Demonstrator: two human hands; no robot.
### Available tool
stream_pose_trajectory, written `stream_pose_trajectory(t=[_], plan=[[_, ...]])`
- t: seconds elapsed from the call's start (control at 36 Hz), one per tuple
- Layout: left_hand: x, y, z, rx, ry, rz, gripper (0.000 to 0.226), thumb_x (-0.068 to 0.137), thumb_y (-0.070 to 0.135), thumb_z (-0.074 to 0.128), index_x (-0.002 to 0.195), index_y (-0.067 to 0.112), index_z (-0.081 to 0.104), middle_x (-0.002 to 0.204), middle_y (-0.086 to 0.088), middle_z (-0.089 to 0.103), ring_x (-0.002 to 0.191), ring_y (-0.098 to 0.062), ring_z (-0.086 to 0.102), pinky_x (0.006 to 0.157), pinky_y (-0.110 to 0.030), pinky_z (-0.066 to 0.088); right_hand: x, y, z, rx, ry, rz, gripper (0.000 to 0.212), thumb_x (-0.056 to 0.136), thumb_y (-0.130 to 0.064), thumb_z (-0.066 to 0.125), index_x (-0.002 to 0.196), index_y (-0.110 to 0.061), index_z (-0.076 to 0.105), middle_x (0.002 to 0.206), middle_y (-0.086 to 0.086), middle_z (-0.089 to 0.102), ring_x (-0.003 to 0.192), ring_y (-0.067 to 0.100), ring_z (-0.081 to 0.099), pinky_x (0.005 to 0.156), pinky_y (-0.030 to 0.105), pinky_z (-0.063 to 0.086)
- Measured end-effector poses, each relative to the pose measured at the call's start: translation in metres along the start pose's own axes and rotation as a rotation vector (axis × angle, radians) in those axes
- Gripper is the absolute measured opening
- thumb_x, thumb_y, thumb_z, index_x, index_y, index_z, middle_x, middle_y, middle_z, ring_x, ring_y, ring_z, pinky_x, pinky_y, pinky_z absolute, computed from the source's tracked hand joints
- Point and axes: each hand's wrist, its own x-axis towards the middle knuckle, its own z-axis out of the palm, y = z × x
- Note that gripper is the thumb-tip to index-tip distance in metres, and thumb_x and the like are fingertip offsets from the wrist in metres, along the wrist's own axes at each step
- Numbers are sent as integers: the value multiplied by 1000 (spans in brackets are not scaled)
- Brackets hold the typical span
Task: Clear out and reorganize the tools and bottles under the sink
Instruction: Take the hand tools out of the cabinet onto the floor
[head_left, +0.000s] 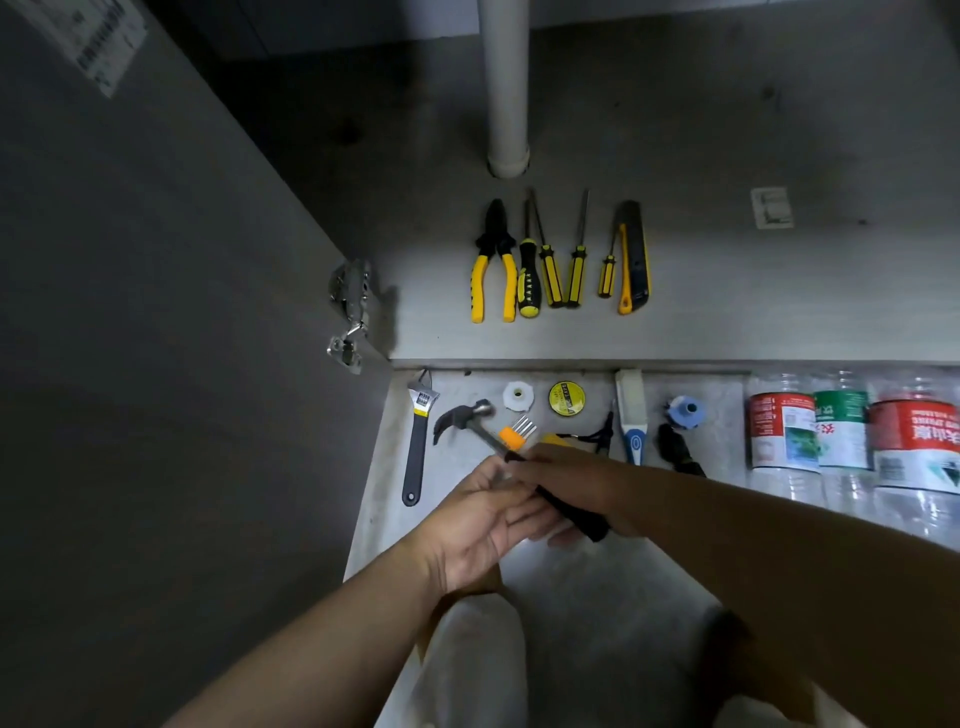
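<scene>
Lining the grey cabinet floor (727, 291) are pliers (491, 260) and screwdrivers (550, 275).

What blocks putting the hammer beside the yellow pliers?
Nothing visible. The black-handled steel claw hammer, gripped by the right hand, left hand touching, faces bare grey cabinet floor left of the yellow-handled pliers.

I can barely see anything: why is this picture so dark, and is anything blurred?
In the head view, light is dim, with deep shadow behind the drain pipe; its wide lens stretches the bottles at the right edge; the hammer looks slightly soft.
</scene>
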Motion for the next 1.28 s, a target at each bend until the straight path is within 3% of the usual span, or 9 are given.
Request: stream_pose_trajectory(t=[0.11,0.22,0.39,0.5,0.58,0.69,0.83,1.14,1.28], plan=[[2,-5,-4,13,134,-32,36,92,-7,61,124,10,60,127,-28,65,112,-35,69,96,-43,58,-1,16,-5,-73,3,-40,25,104,-39,45,104,-18,57,77,7,62,50,13,59,48,23,45],[6,-4,-9,106,260,-63,18,99,4,55,108,14,68,111,-14,69,109,-24,64,107,-46,50,3,30,-3,-258,115,-128,25,106,-26,41,121,-12,56,73,-1,48,60,9,42,52,21,31],[10,10,-10,415,413,-221,26,101,15,51,102,4,75,75,-5,76,72,-16,75,67,-30,61,-21,63,-29,-174,89,-56,18,102,-33,50,117,-29,59,77,-1,54,63,9,47,54,21,35],[7,2,4,751,207,-501,30,94,25,63,111,5,76,105,-14,77,95,-26,74,80,-31,60,-34,87,-60,-455,72,-5,32,103,-41,46,129,-27,56,102,-3,58,81,6,54,68,18,43],[11,2,10,859,163,-539,35,93,33,64,109,4,76,91,-11,78,73,-18,73,65,-25,58,-43,103,-82,-684,71,11,37,104,-41,43,135,-24,55,126,0,60,112,16,59,97,32,49],[25,18,7,973,296,-240,24,92,32,64,85,11,74,68,-3,67,55,-13,58,51,-21,47,-47,121,-93,-846,82,59,35,103,-44,45,132,-28,56,123,-5,59,108,12,55,91,25,41],[46,35,5,1171,508,198,21,95,26,59,78,15,65,71,-3,65,66,-20,57,66,-32,46,-38,127,-94,-911,103,53,33,102,-40,47,129,-21,55,122,3,58,111,18,56,95,31,46],[40,43,34,1741,396,551,11,96,28,53,87,25,59,78,4,64,76,-21,62,65,-38,53,-40,83,-98,-1116,42,23,41,103,-34,48,133,-7,52,130,14,56,100,20,57,83,27,45],[30,63,53,1862,313,906,7,99,30,50,96,30,56,92,11,60,82,-12,58,64,-37,54,-48,36,-99,-987,-21,-104,32,102,-29,49,111,-5,67,106,8,67,88,17,63,86,29,53]])
